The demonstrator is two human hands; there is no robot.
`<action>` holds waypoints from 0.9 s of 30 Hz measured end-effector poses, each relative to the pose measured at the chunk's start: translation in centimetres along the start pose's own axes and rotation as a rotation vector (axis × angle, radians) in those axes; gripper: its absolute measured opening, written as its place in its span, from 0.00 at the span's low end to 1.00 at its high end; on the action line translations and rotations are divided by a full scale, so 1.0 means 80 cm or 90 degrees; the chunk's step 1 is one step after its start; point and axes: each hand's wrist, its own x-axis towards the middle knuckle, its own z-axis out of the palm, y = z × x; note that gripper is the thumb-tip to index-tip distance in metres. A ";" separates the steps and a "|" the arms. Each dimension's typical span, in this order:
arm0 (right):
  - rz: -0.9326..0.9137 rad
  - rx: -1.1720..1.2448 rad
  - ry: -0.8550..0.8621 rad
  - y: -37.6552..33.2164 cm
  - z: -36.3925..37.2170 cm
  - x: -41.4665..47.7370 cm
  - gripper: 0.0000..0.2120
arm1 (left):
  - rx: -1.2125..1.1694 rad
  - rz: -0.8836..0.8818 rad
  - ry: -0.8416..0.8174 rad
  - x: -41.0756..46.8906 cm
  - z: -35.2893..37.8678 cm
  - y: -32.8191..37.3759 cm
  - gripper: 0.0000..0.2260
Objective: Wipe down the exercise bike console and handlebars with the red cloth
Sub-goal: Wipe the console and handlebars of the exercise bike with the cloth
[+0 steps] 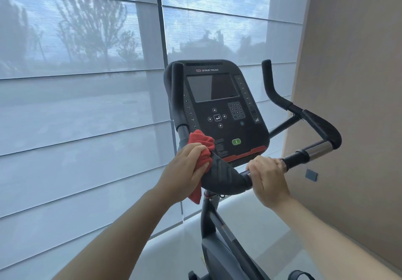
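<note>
1. Red cloth (201,149): it is bunched in the left hand (185,170), which is closed around it and presses it against the left bend of the handlebars (224,176), just where the padded black grip meets the upright bar. One corner of the cloth hangs loose below the hand.
2. The right hand (268,176) is wrapped firmly round the handlebar's lower crossbar, just right of the padded grip; I judge it is steadying the bike rather than cleaning, since it holds no cloth.
3. Progress, as a judgement: the wiping is under way on the left side of the handlebars. Nothing visible proves which surfaces are already clean, as no streaks, dust lines or damp marks can be made out.
4. Farther along, the right-hand stretch of handlebar, with its chrome sensor sleeve (319,150) and the curved black grip (324,127), lies well apart from the cloth and probably remains to be done.
5. Beyond the hands, the console (219,110) stands untouched at this moment, its screen dark; whether it has been wiped cannot be told.
6. The two upright horn grips (177,94) flank the console, in front of the shaded window (87,83).
</note>
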 end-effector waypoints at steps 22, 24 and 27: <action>0.023 -0.012 -0.015 -0.001 0.002 -0.001 0.15 | 0.031 -0.037 -0.017 0.024 0.015 0.025 0.10; 0.029 -0.003 -0.016 0.000 0.002 -0.002 0.14 | 0.026 -0.012 -0.033 0.011 0.017 0.028 0.10; 0.031 0.012 -0.019 0.000 0.001 -0.003 0.15 | 0.053 0.011 -0.065 0.011 0.011 0.025 0.11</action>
